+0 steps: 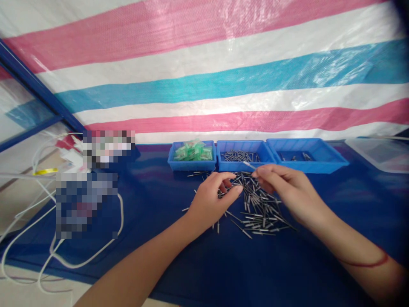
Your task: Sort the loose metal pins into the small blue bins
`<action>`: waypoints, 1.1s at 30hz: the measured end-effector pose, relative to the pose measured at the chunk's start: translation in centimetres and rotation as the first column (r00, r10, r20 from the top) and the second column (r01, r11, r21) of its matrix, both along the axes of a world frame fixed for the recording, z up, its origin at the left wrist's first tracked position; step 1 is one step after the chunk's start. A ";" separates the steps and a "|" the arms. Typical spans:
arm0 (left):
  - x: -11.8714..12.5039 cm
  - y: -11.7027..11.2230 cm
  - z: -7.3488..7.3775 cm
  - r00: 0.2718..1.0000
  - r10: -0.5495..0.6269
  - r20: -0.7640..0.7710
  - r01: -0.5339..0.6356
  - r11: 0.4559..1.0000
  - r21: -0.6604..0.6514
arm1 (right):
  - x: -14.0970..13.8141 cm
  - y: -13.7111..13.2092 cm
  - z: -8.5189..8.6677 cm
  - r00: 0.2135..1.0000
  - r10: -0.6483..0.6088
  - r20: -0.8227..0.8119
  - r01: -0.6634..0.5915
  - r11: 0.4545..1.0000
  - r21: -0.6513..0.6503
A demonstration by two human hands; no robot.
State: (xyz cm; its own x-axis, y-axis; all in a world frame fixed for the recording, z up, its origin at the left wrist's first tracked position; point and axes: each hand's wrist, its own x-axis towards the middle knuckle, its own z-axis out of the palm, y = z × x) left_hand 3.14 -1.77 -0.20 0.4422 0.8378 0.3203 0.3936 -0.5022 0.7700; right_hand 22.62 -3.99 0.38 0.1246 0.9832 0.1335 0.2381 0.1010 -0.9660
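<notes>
A heap of several thin metal pins [260,209] lies on the blue table [204,264]. My left hand [214,196] rests at the heap's left edge, fingers curled and pinched over some pins. My right hand [284,187] hovers above the heap's far side, its fingertips pinched on one metal pin [248,164] that points toward the trays. A thin red cord [367,262] circles my right forearm.
Three blue trays stand along the table's back: the left tray [191,164] holds green plastic parts, the middle tray [243,163] holds metal pins, the right tray [306,164] holds a few pins. White cables [96,251] loop at left. A clear plastic lid [380,153] sits far right. A striped tarp hangs behind.
</notes>
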 end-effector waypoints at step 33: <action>0.0 -0.2 -1.0 0.718 0.183 -0.671 0.263 0.822 0.506 | 0.4 0.3 -1.2 0.933 -0.015 0.360 -0.017 0.996 0.086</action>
State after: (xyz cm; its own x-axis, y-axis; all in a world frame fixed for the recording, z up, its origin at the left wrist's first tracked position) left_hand 3.16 -1.94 -1.19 0.7445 0.5964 0.3002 0.6465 -0.7562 -0.1009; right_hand 23.02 -3.74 -0.86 0.0514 0.9661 0.2532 0.5679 0.1803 -0.8031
